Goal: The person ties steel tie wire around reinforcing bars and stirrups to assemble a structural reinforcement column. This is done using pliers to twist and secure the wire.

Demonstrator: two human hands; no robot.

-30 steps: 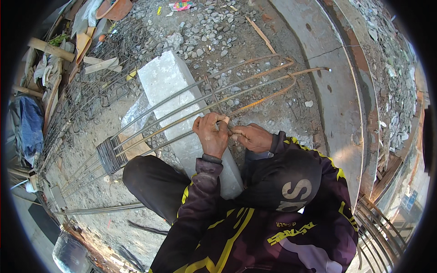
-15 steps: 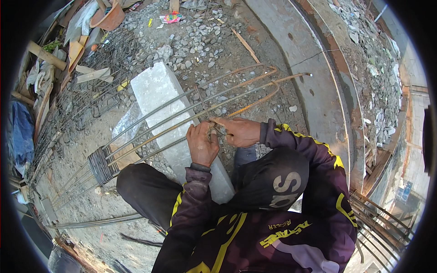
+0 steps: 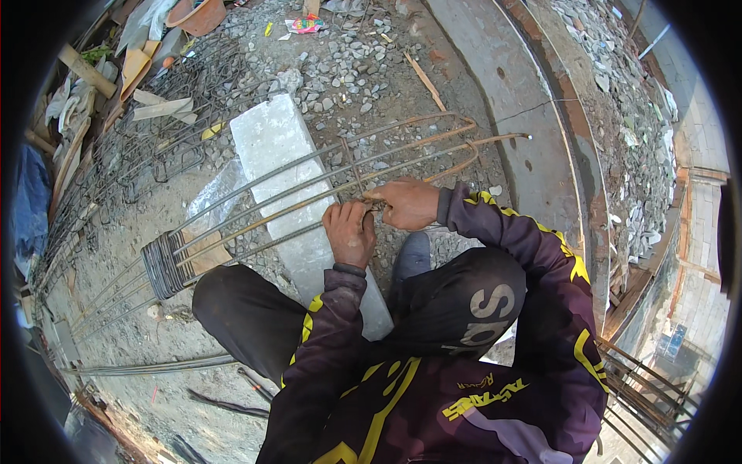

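Note:
Four long steel reinforcing bars—several in a row—cross in front of me, and the rebar lies over a pale concrete block. My left hand is closed around the nearest bar, just past the block's right edge. Touching it, my right hand is pinched at the same spot, its index finger bent toward the bars. What lies between its fingertips is hidden. A thin rusty stirrup stands across the bars right beyond my fingers. Farther left, a tight stack of dark stirrups encircles the bars.
Hooked rusty bar ends reach right toward a low concrete edge. More bent stirrups lie at the left, near a blue sheet. Gravel covers the ground ahead. An orange bucket stands far left.
My hands were raised together around a small tangled piece nearer me; now they are down at the nearest bar beside the stirrup. The view has shifted slightly.

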